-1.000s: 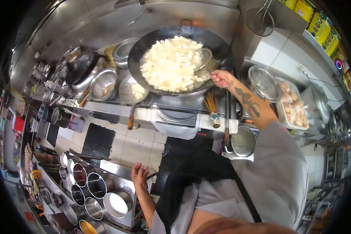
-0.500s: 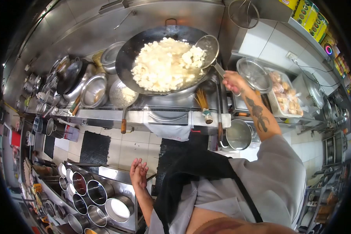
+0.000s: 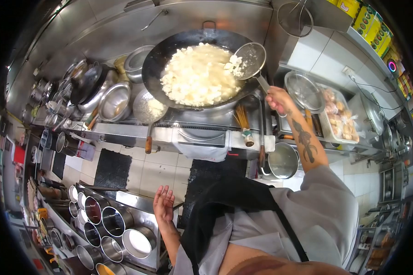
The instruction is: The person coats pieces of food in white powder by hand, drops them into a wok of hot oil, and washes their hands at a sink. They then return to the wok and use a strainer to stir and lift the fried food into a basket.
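Note:
My right hand (image 3: 277, 100) grips the handle of a mesh strainer (image 3: 251, 58), tilted over the right rim of a large black wok (image 3: 152, 75). A few pale white chunks cling to the strainer's left edge. Many more of these chunks (image 3: 192, 78) lie in cloudy liquid in the wok. My left hand (image 3: 164, 201) hangs free near my waist, fingers loosely stretched and holding nothing, beside the metal pots on the left.
A perforated skimmer (image 3: 144, 110) with white bits and a bamboo brush (image 3: 243, 123) lie along the stove front. Steel bowls (image 3: 114, 101) stand left of the wok. Right of it are another strainer (image 3: 303, 91) and a white basket (image 3: 337, 137) of bagged food.
The strainer has tipped and lost most of its chunks to the wok; only a few stay at its edge. My left hand hardly moves, and the view has shifted slightly.

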Demonstrator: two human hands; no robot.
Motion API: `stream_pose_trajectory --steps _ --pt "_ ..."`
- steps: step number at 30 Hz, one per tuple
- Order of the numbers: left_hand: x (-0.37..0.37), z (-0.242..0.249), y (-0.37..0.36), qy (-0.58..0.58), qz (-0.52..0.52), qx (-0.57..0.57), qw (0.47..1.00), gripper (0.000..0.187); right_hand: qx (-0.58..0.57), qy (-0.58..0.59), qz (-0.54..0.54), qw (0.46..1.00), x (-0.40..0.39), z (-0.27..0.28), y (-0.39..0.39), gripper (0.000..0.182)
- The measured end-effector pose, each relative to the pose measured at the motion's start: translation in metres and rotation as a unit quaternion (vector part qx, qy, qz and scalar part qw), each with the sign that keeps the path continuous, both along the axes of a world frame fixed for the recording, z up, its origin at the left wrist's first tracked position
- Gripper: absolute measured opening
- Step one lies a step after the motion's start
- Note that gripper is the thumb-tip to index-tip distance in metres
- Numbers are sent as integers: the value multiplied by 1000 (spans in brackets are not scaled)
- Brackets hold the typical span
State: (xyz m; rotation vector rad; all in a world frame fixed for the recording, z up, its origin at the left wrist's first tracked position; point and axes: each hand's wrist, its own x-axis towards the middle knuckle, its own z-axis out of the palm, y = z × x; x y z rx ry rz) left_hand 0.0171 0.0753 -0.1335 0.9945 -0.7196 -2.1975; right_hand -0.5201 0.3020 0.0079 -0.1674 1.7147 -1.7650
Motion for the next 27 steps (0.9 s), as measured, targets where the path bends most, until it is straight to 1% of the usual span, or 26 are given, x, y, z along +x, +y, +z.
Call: stream_pose_trajectory --steps 4,7,10,16,19,22,25,27 --pt "-1 0 0 2 1 8 1000 46 -35 -31 9 999 2 4 3 8" --pt "-6 1 -3 8 -6 6 1000 47 -66 -53 43 995 0 8 9 4" --pt "-9 0 -3 15 -6 11 1000 47 -87 -58 35 994 2 11 7 5" --pt "-18 4 -4 29 -16 12 999 50 -172 -134 85 972 -21 0 16 3" --pt "-18 0 -5 41 -13 23 999 50 -127 -147 62 979 -21 -1 14 2" --pt "-16 -9 -6 48 -12 29 998 50 -182 -164 72 967 -17 -4 25 6" --pt "-14 -11 -3 48 -10 31 998 49 -240 -220 84 942 -13 4 29 13" --pt "-15 -8 -3 46 -13 30 998 49 -248 -222 92 938 -10 11 30 19"
